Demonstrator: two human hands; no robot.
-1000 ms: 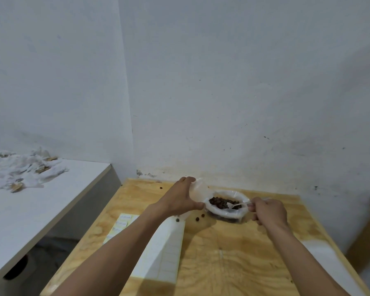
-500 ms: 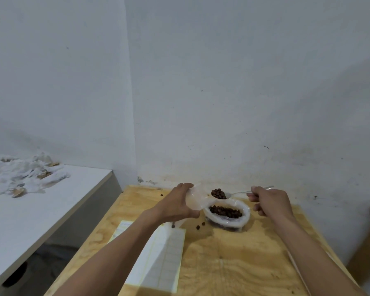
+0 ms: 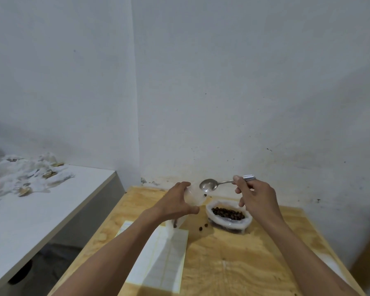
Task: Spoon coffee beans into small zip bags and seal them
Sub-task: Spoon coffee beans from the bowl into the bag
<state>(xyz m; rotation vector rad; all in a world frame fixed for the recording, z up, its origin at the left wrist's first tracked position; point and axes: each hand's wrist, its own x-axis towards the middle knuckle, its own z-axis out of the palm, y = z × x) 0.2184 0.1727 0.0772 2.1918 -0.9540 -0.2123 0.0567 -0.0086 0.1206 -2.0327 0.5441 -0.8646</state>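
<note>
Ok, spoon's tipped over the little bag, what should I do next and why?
Probably dip the spoon back into the bean bag for another scoop: its bowl looks empty, one bean is falling, and the zip bag in your left hand looks barely filled.

Both forearms reach forward; the left hand [image 3: 175,202] curls in a grip, the right hand [image 3: 255,197] pinches, raised slightly higher.

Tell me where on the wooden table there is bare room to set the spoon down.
Bare wood lies on the wooden table between the sheet of paper and the right forearm, toward the near edge. It is crowded farther back: the bag of coffee beans, loose beans, and the small zip bag held by the left hand.
</note>
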